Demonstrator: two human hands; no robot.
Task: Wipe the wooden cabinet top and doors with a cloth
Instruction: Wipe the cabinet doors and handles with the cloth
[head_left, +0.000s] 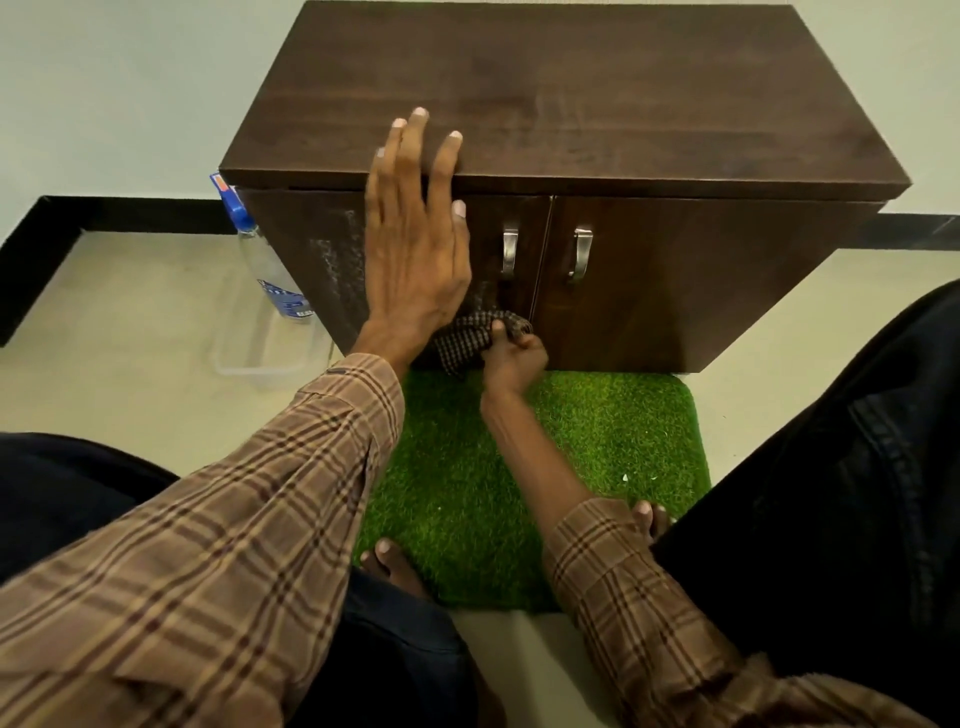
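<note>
Presently one cabinet (571, 104), two doors, two handles: right hand (511, 358) grips one checked cloth (467, 338) apparently against the left door (322, 260); left hand (415, 249), fingers spread, rests on top.

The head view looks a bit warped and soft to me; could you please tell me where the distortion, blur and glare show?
In the head view, the wide lens bends the cabinet edges outward; the right hand with its grip on the cloth is slightly motion-blurred; the left hand is sharper; soft glare catches the handles; the spray bottle is faint.
</note>
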